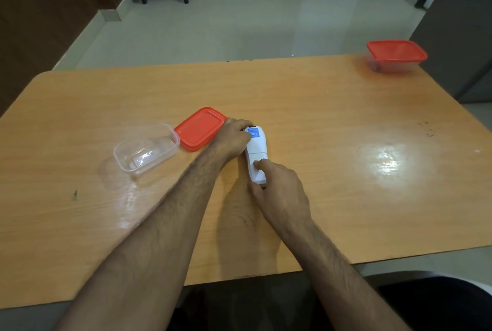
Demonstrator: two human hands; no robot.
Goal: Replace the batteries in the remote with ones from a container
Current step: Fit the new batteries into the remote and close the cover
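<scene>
A glossy rectangular wood-grain table (319,107) carries two clear plastic tubs: one with its red lid on (396,55) at the far right corner, contents unclear, and one open and empty (146,147). One flat red lid (200,128) lies just beside the open tub. The smooth white plastic remote (256,156) lies back-up at the table's middle; the left hand (234,137) grasps its far end, and the right hand (279,189) holds its near end with a finger pressing on the battery cover.
</scene>
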